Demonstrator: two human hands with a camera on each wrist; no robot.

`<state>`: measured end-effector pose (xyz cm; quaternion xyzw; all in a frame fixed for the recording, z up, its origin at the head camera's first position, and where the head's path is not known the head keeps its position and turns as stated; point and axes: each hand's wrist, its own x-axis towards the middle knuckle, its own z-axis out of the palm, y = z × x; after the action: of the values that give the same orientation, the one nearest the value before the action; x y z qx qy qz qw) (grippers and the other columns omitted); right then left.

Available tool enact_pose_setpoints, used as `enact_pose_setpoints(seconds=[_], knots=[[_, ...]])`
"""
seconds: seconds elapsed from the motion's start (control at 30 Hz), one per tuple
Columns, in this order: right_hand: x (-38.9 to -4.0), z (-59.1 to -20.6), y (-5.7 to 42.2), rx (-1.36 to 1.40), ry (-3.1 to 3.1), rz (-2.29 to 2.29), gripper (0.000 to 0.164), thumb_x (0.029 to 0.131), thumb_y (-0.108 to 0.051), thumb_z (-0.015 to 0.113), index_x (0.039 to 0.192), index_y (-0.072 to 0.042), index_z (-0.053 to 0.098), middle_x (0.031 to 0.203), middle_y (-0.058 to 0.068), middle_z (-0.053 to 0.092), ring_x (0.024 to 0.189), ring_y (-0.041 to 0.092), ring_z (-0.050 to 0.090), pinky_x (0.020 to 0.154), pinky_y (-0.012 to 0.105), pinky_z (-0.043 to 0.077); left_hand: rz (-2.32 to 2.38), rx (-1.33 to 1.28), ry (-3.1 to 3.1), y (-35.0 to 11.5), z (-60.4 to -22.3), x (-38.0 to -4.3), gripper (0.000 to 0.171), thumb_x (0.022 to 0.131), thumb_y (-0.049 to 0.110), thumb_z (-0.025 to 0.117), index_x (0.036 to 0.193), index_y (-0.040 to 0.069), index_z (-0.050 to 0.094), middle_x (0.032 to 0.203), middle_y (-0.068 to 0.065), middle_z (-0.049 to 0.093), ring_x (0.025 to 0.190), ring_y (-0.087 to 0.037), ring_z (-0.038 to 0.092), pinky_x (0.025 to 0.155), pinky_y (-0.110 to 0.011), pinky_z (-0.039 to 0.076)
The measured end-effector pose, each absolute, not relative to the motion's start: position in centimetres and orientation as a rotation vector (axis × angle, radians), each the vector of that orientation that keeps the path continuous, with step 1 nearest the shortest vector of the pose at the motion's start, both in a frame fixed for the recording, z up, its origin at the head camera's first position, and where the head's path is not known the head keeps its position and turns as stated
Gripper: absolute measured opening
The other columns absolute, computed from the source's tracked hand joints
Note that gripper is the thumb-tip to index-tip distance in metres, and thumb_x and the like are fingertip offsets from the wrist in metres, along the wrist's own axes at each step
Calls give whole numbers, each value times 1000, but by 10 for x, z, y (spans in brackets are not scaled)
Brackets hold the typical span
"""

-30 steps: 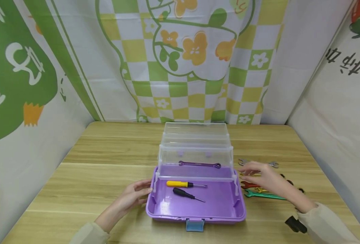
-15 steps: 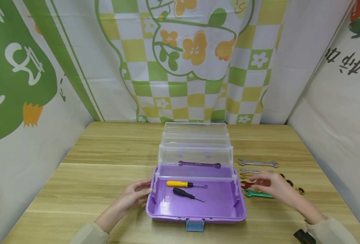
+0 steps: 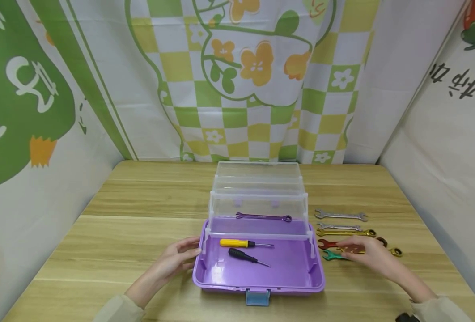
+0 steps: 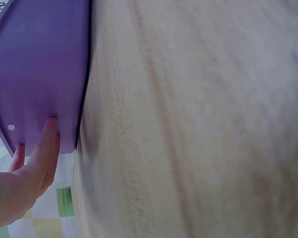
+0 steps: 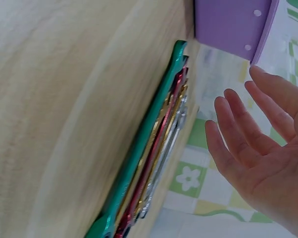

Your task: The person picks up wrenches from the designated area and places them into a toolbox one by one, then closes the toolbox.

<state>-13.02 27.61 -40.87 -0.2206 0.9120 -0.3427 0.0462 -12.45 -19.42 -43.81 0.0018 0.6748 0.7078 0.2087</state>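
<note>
My left hand (image 3: 175, 258) rests against the left side of a purple toolbox (image 3: 261, 287); in the left wrist view its fingers (image 4: 42, 148) touch the outer wall. My right hand (image 3: 368, 254) hovers, fingers relaxed and holding nothing, over a row of wrenches. Under it lie a green wrench (image 3: 334, 255) and a red wrench (image 3: 327, 243), both partly hidden, and a yellow one. Farther back are a gold wrench (image 3: 342, 232) and two silver wrenches, the farthest being the larger silver wrench (image 3: 340, 215). The right wrist view shows the hand apart from the wrenches.
Inside the box lie a yellow screwdriver (image 3: 233, 243) and a black screwdriver (image 3: 241, 255). A purple wrench (image 3: 263, 217) lies in the raised clear tray (image 3: 257, 235). The blue latch (image 3: 257, 297) faces front. A patterned curtain (image 3: 253, 125) hangs behind the table (image 3: 149, 192).
My right hand has moved right and toward the front over the wrenches, uncovering the silver and gold ones. The left hand has stayed at the box.
</note>
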Motion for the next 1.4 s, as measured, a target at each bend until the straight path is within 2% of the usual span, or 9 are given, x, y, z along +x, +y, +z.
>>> enact_pose_setpoints(seconds=[0.23,0.47,0.93,1.4], knots=[[-132,-417,285,-626,2705,-1092,28,77,-14,66,98,5,62,94,18,64,76,4,59,65,21,53,1970,4,1879,-194,-438,-124,63,84,14,58,131,-12,25,131,-29,34,103,-24,52,90,-40,45],[-135,-425,294,-628,2717,-1042,27,73,-11,69,94,5,63,93,19,62,77,16,61,64,19,53,1972,3,1885,-194,-437,-124,62,84,14,57,131,-12,25,131,-29,34,105,-24,51,91,-40,45],[-141,-440,307,-650,2782,-845,17,71,-10,71,86,-3,66,85,6,63,71,9,57,60,23,50,1974,1,1881,-194,-440,-124,63,84,14,57,131,-12,25,130,-29,35,104,-23,52,91,-40,45],[-141,-445,308,-654,2812,-798,14,70,-6,70,84,-3,67,81,0,59,68,3,52,55,21,47,1972,3,1884,-194,-438,-123,62,85,15,57,131,-11,25,131,-29,34,104,-23,52,91,-40,45]])
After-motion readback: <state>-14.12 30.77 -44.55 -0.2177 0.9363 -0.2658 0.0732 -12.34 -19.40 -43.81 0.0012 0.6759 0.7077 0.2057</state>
